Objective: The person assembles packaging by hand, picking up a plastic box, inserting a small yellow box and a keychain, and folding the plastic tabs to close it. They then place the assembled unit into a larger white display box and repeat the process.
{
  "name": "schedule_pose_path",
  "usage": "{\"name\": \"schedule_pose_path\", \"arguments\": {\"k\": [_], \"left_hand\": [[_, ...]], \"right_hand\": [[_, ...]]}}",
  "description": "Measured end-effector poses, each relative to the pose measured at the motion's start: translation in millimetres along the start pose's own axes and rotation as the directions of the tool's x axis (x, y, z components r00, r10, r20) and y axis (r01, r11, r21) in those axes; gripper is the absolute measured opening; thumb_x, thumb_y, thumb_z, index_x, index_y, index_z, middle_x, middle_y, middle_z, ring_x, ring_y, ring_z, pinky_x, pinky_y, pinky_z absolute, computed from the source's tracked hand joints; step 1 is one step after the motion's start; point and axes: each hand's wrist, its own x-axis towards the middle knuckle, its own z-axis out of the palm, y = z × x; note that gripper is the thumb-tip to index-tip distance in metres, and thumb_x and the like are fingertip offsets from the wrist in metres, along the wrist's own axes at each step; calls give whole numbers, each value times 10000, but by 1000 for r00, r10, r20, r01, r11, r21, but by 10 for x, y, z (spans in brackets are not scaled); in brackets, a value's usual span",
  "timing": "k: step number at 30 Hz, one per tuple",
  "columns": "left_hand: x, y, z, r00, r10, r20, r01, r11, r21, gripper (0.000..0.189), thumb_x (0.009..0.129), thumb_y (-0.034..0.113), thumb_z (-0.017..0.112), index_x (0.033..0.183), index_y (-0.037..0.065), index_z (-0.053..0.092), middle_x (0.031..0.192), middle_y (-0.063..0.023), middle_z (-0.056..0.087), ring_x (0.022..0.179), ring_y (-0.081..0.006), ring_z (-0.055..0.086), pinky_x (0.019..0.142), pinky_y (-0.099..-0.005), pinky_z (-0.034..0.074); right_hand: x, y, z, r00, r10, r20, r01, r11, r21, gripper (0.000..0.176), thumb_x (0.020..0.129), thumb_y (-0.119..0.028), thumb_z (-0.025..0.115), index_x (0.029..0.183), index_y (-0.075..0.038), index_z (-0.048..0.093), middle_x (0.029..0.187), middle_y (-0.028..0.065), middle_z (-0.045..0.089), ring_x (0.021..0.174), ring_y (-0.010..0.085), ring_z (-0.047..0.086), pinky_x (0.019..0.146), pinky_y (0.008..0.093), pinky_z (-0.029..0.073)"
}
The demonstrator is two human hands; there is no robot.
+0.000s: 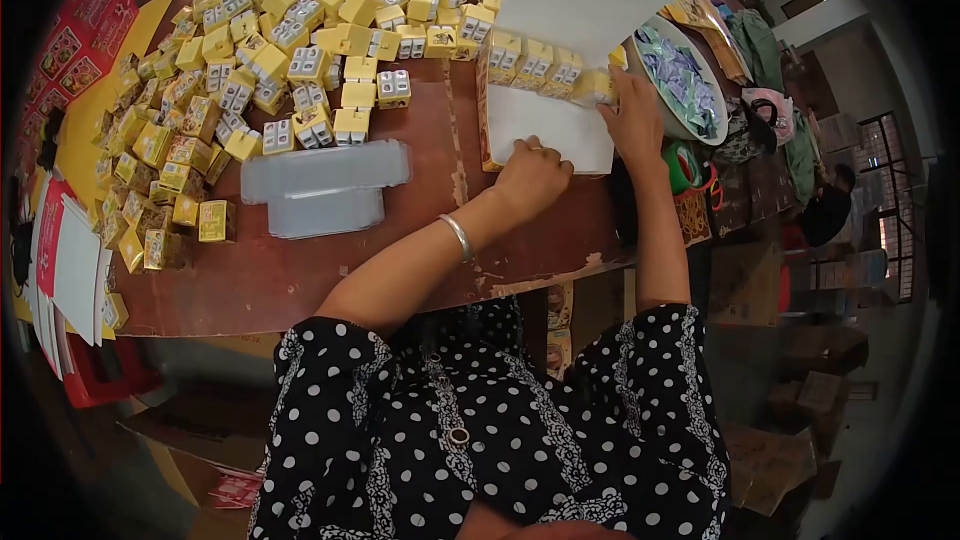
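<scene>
a: the white carton (pixel 552 128) lies near the bench (pixel 300 280) edge, with a row of small yellow boxes (pixel 533 60) inside.
b: left hand (pixel 533 177) curled, pinching its front flap; right hand (pixel 632 118) gripping the row's end. i'd hold the flap flat, row snug.

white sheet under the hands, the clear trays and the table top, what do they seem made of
White sheet: probably thin card, matte, folded along a straight crease.
Clear trays: seemingly thin moulded plastic, translucent with a slight sheen.
Table top: wood or veneered board, reddish-brown and worn, with pale chipped patches at its front edge.
</scene>
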Motion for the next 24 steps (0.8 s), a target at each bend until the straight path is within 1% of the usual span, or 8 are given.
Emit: {"name": "schedule_pose_path", "arguments": {"k": [1,5,9,14,18,21,23,24], "left_hand": [[-31,-22,70,995,13,-104,-13,1000,2,177,900,146,604,1020,65,707,1003,-130,733,972,-333,685,854,-445,526],[-167,-143,71,996,66,-66,-69,997,-36,154,895,151,609,995,77,699,984,-126,723,993,-335,678,809,-444,525],[-267,-217,88,975,124,-183,-127,992,-6,142,878,145,608,969,70,687,948,-121,709,979,-332,669,830,-430,516],[-263,-224,68,970,146,-196,-148,989,5,138,874,143,603,957,68,682,936,-120,707,966,-327,664,852,-419,507],[-292,-191,101,968,121,-219,-124,992,-3,130,873,140,600,948,68,680,918,-118,708,949,-323,670,841,-419,516],[-363,-203,71,974,99,-204,-104,995,-13,139,869,135,597,973,64,654,961,-117,701,973,-326,675,865,-420,518],[-390,-175,25,982,110,-151,-115,993,-22,158,865,131,593,1001,59,630,1013,-118,693,1003,-330,677,892,-422,516],[-413,-176,-13,977,143,-156,-148,989,-25,137,867,131,598,972,63,655,948,-118,704,960,-325,684,863,-418,520]], "right_hand": [[17,73,62,996,-84,-43,80,993,-84,703,800,-158,831,1437,-148,535,1359,154,566,1257,344,550,954,456,526],[102,180,291,959,-246,-139,207,947,-245,748,804,-219,837,1466,-156,495,1398,154,527,1290,360,510,916,460,548],[83,59,400,973,-189,-136,163,970,-179,738,821,-235,827,1484,-187,506,1393,151,545,1292,373,521,933,442,554],[215,-166,398,998,-25,56,39,964,-262,741,803,-253,839,1425,-46,493,1347,177,554,1239,384,543,872,439,569],[112,-199,281,994,-109,-21,99,957,-273,679,808,-251,836,1353,-13,509,1329,181,564,1233,386,547,837,437,567],[-126,-403,19,939,-194,-284,155,976,-154,474,863,-199,779,1251,-19,576,1265,172,612,1181,384,583,846,451,552],[-279,-455,110,999,-48,24,39,951,307,270,914,-99,668,1168,-12,634,1179,181,660,1116,391,617,880,469,530],[-307,-432,239,999,-38,23,29,952,305,270,914,-99,668,1168,-12,634,1179,181,660,1116,391,617,880,469,530]]}}
